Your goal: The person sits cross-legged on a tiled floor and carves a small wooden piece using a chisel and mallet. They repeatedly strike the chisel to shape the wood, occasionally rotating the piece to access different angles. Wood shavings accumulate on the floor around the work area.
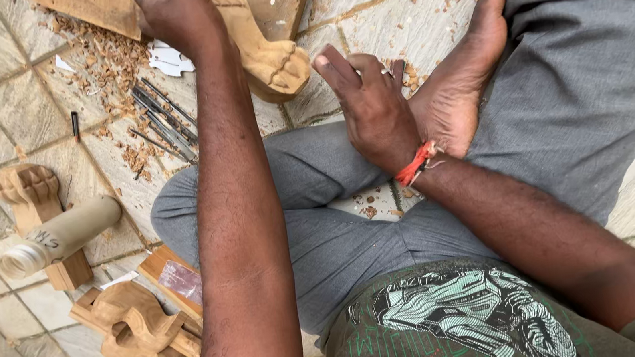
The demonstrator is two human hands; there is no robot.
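The left hand (180,14) rests on the carved wooden leg (261,44) at 12 o'clock, fingers draped over its upper part; whether it grips cannot be told. The right hand (374,111), at 1 o'clock, holds nothing, fingers loosely extended beside the bare foot (460,88). The paw end of the leg is already shaped, judging by its defined toes. Chisels (161,121) lie unused at 11 o'clock among wood shavings (106,67). Other carved pieces (138,330) lie at 8 o'clock.
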